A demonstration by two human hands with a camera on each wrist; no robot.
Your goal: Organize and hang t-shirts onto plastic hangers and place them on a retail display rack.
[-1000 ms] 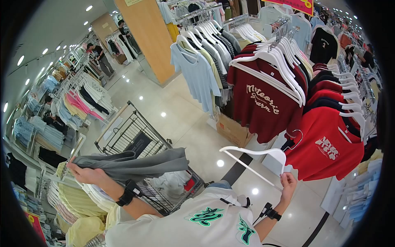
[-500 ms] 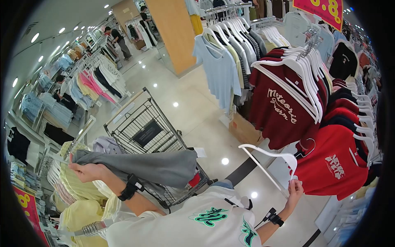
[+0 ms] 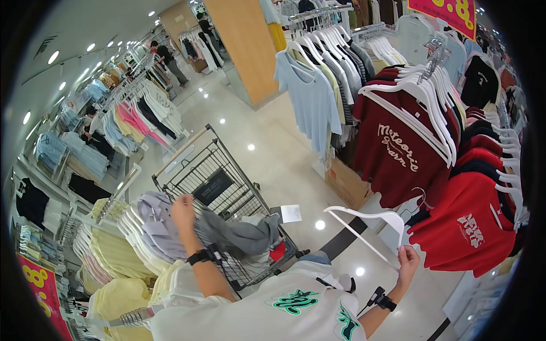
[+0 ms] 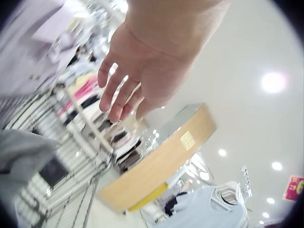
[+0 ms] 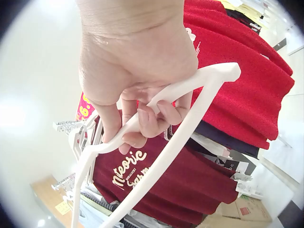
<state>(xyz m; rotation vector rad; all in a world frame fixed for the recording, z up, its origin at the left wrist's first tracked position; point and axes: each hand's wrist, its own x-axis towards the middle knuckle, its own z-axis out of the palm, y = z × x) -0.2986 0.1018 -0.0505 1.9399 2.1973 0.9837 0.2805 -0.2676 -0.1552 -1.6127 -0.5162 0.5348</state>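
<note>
My left hand (image 3: pixel 183 215) is raised over the near side of the wire cart (image 3: pixel 219 187), beside a lavender garment (image 3: pixel 156 227). In the left wrist view that hand (image 4: pixel 142 71) holds nothing, its fingers spread and slightly bent. A grey garment (image 3: pixel 239 234) lies in the cart, with a white tag (image 3: pixel 291 213) beyond the cart's side. My right hand (image 3: pixel 407 263) grips an empty white hanger (image 3: pixel 364 214); in the right wrist view its fingers (image 5: pixel 148 121) curl round the hanger's arm.
A rack with maroon shirts (image 3: pixel 398 153) and red shirts (image 3: pixel 469 227) stands at the right. Yellow garments (image 3: pixel 119 295) hang at the lower left. A cardboard box (image 3: pixel 346 183) sits under the right racks. A wooden pillar (image 3: pixel 245 51) rises behind, and people stand far back.
My left hand has let go of the grey garment, which has dropped into the cart, and has moved right. The right hand still holds the hanger. The head view has shifted.
</note>
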